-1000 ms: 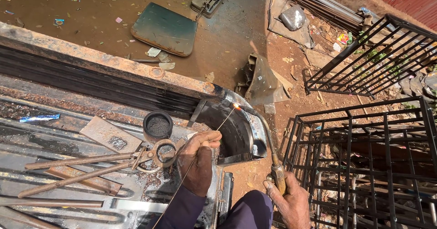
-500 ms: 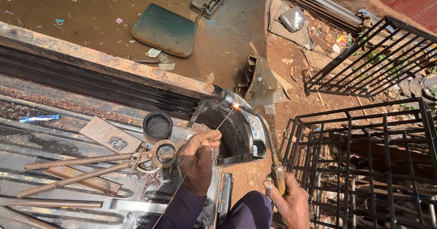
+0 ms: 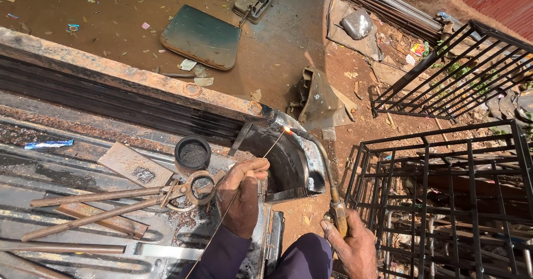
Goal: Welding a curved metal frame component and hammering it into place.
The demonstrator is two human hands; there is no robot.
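One filler rod (image 3: 252, 176) in left hand (image 3: 242, 193), one torch (image 3: 327, 179) in right hand (image 3: 352, 248) — one flame.

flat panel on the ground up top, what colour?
Dark green panel with worn, paler edges; head view, the only one, shows it clearly.

filler rod (image 3: 252, 174) thin, slanted (tip glowing) | torch (image 3: 322, 165) curved, lit

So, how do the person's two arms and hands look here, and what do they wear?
Both hands are bare, with no gloves. The left hand comes out of a long dark purple sleeve that reaches the wrist. The right hand shows no sleeve in view, only a bare wrist at the picture's lower edge. No rings, watch or markings can be seen on either.
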